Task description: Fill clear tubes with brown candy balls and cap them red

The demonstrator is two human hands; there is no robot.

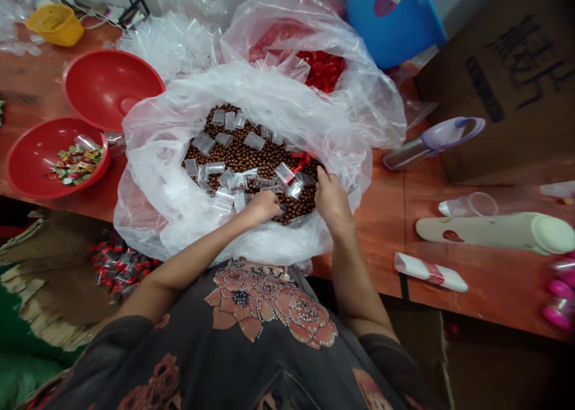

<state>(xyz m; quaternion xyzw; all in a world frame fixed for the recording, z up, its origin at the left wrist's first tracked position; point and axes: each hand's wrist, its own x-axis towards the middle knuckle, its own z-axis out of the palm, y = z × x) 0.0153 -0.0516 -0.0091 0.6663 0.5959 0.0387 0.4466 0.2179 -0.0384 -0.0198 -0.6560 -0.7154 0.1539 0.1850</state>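
A big clear plastic bag (pixel 157 176) lies open on the table, filled with small round brown balls (pixel 238 155). Several short clear plastic tubes (pixel 254 140) are strewn over the balls, and red caps (pixel 302 158) lie at their right side. Low in the bag's mouth, my left hand (pixel 263 207) is closed over the balls; what its fingers hold is hidden. My right hand (pixel 331 197) is at the right edge of the balls, near the red caps. Its fingers are bent together, and I cannot make out what is in them.
Behind stands another bag with red pieces (pixel 321 72), beside a blue bucket (pixel 395 24). Two red bowls are at left; the nearer bowl (pixel 27 164) holds small wrapped pieces (pixel 81 163). At right are a cardboard box (pixel 498 117), a tumbler (pixel 408 154) and a pale bottle (pixel 485 230).
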